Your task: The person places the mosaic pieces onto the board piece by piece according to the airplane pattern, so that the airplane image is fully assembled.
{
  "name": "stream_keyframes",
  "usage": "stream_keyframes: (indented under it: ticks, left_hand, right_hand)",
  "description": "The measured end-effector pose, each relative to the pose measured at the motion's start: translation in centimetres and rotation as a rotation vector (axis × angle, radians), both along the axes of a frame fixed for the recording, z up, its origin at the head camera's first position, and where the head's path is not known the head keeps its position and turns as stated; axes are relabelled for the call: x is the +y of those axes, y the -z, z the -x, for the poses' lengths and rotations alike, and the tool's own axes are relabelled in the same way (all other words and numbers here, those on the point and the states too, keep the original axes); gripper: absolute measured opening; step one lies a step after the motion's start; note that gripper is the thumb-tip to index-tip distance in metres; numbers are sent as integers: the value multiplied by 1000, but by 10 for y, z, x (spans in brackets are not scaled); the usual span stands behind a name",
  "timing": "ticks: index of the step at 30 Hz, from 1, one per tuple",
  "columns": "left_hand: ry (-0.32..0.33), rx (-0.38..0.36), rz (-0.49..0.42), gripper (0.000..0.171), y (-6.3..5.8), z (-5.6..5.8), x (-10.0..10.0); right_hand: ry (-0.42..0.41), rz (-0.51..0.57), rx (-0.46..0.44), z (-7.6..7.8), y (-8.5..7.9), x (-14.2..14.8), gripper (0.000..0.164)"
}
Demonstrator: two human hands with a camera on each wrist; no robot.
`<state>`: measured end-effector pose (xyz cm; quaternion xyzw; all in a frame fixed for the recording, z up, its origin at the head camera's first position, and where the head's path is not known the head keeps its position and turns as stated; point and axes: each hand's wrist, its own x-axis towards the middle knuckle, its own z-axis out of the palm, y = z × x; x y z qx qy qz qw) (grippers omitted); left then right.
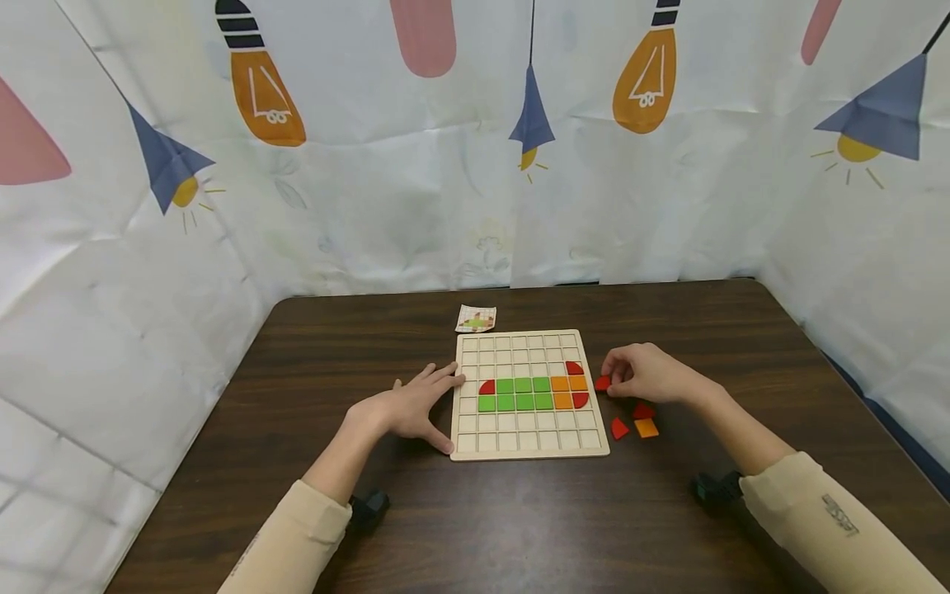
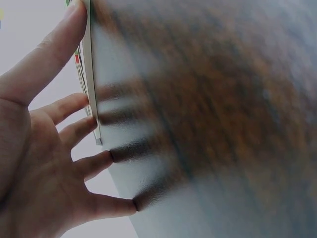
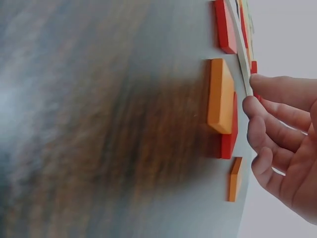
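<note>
A pale wooden grid board (image 1: 519, 445) lies on the table, bearing green squares, orange squares and red quarter-round tiles across its middle rows. My left hand (image 1: 412, 406) is spread at its left side, with thumb and index finger touching the edge; in the left wrist view the other fingertips rest on the table. Just off the board's right edge, my right hand (image 1: 644, 373) pinches a red tile (image 1: 602, 384) between thumb and fingers. In the right wrist view this tile is mostly hidden behind the fingers.
Near the right hand lie a red tile (image 1: 619, 428), another red tile (image 1: 643, 411) and an orange square (image 1: 646, 428). Another orange tile (image 3: 235, 179) shows in the right wrist view. Behind the board is a small pattern card (image 1: 476, 319). A printed curtain (image 1: 416, 214) surrounds the table.
</note>
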<state>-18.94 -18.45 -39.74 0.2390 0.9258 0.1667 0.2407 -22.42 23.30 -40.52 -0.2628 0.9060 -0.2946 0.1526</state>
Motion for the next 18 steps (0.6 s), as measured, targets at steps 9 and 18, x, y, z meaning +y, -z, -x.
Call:
stream_keyframes:
  ticks: [9,18]
  left_hand:
    - [2,0,1,109,-2,-1,0]
    - [-4,-2,2,109,-1,-1,0]
  right_hand:
    - [-29,19,28,2,-5,-13,17]
    - [-21,88,31,4,-4,-33,20]
